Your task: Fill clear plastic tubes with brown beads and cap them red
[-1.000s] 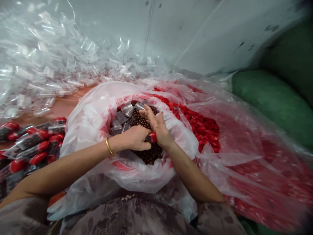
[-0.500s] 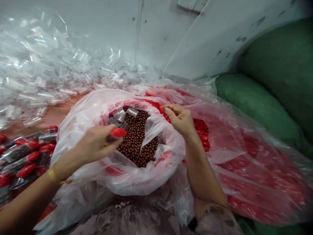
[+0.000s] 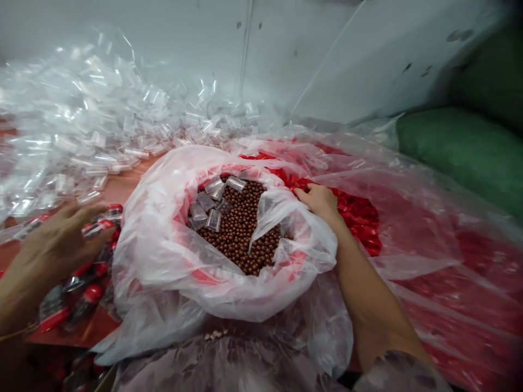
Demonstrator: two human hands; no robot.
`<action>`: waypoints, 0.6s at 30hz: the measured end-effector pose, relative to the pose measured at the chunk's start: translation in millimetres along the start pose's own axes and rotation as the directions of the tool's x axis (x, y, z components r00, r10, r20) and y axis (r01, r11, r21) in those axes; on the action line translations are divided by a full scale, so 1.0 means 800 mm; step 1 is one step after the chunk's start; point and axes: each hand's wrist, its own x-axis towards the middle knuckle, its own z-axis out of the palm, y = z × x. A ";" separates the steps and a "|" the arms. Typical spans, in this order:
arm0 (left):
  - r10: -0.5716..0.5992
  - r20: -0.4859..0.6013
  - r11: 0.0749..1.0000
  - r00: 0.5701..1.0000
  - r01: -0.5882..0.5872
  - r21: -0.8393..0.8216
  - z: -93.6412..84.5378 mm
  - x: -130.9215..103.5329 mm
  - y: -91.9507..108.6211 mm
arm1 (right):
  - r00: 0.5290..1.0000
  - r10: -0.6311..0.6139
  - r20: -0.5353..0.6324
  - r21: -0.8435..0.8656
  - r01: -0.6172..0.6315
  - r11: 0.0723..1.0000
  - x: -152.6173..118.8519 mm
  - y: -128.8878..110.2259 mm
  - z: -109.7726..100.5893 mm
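In the head view, the only 1 you have, your left hand [image 3: 61, 245] is at the left side, over the red-capped containers [image 3: 85, 299] heaped on the orange-red surface [image 3: 126, 182]. Its fingers are stretched out with the thumb apart, and 1 container shows in that gap, but blur hides whether you grip it, so I cannot tell. Your right hand [image 3: 321, 201] reaches over the right side of the white plastic bag [image 3: 147, 228], fingertips bent in at the red caps [image 3: 359, 218]; whether 1 is pinched there, I cannot tell. Between your 2 hands, the round opening of the bag holds brown beads [image 3: 241, 218], with several clear tubes [image 3: 213, 220] lying on them toward the far left. More tubes are piled behind, against the wall [image 3: 183, 49]. The step in hand looks like a changeover: left hand at the capped heap, right hand at the cap supply. On that reading, the move calls for a clean left-hand release without disturbing the heap, and a right-hand pinch that takes just 1 cap.
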 end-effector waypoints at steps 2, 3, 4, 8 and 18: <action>0.177 -0.091 0.984 0.980 -0.179 -0.006 -0.010 0.027 0.066 | 0.994 0.040 -0.101 0.045 -0.036 0.998 -0.006 0.008 -0.006; 0.302 -0.101 0.952 0.948 -0.305 -0.012 -0.009 0.042 0.098 | 0.988 0.055 -0.144 0.071 -0.045 0.997 -0.011 0.011 -0.011; 0.430 -0.088 0.902 0.899 -0.431 0.002 -0.004 0.058 0.129 | 0.980 0.058 -0.189 0.090 -0.041 0.995 -0.016 0.013 -0.015; 0.661 -0.020 0.749 0.750 -0.659 0.063 0.049 0.132 0.217 | 0.900 -0.044 -0.434 0.135 0.113 0.984 -0.051 0.009 -0.031; 0.686 0.100 0.725 0.721 -0.688 -0.009 0.081 0.177 0.255 | 0.962 -0.116 -0.245 0.944 0.265 0.197 -0.140 -0.045 0.032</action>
